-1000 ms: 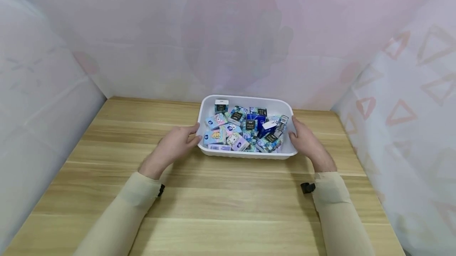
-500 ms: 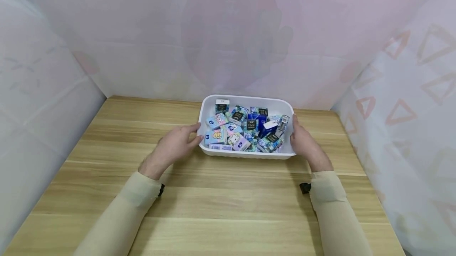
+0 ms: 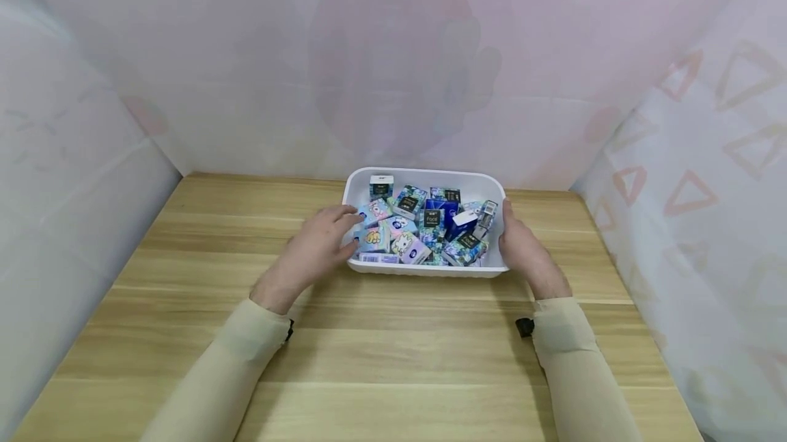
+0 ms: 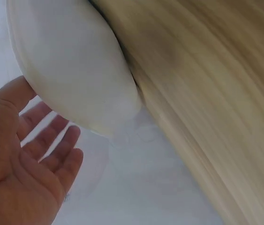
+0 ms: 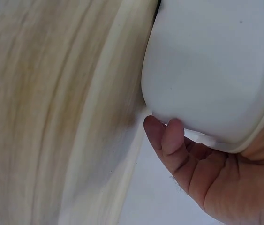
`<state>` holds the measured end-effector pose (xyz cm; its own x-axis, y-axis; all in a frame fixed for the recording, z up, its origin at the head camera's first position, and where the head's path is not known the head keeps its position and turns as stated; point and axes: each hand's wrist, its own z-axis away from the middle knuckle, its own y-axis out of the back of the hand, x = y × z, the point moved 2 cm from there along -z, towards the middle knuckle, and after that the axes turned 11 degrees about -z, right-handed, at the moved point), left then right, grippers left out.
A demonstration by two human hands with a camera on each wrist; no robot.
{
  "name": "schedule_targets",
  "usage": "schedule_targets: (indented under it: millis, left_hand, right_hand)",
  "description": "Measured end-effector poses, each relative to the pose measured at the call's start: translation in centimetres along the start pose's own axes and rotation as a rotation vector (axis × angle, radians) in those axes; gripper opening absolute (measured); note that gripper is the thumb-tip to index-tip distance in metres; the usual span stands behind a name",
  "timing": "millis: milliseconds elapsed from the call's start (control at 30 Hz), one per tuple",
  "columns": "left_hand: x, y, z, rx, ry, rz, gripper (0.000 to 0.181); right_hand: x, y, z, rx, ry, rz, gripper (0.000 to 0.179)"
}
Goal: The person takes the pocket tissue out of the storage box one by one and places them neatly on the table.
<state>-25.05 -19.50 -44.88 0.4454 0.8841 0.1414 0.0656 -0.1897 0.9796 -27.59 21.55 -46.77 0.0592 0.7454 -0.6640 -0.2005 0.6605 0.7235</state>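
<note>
A white plastic basket (image 3: 424, 271) full of small tissue packs (image 3: 410, 247) sits on the wooden table near the back wall. The packs are cartoon pastel, dark blue, and floral with black labels. My left hand (image 3: 316, 244) is at the basket's left end, fingers spread and reaching over the rim by a pastel pack (image 3: 375, 211). In the left wrist view, the left fingers (image 4: 68, 140) are loosely bent beside the basket's rim. My right hand (image 3: 527, 251) holds the right end, its fingers (image 5: 171, 136) bent against the outer wall below the rim.
The wooden tabletop (image 3: 399, 360) stretches in front of the basket and to both sides. A pale patterned sheet (image 3: 393, 73) hangs close behind it, and side sheets (image 3: 701, 223) border the table. Black straps (image 3: 525, 327) are at the wrists.
My left hand has left its hold on the basket's left end and moved right over the rim to the packs. The right hand stays at the right end, shifted slightly left.
</note>
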Motion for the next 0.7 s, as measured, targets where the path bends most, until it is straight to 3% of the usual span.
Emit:
schedule_targets:
  millis: [100,300,700]
  left_hand:
    - [0.7,-0.1,-0.6,-0.052,-0.044,0.015,0.055]
    - [1.6,0.0,-1.6,-0.130,-0.068,0.018,0.049]
    - [2.4,-0.4,-3.9,-0.234,-0.131,-0.124,0.056]
  right_hand:
    - [0.0,0.0,0.0,0.000,0.007,-0.005,0.083]
    - [0.2,-0.2,-0.1,-0.002,0.012,-0.023,0.085]
    - [0.3,-0.3,-0.1,0.013,0.013,-0.007,0.084]
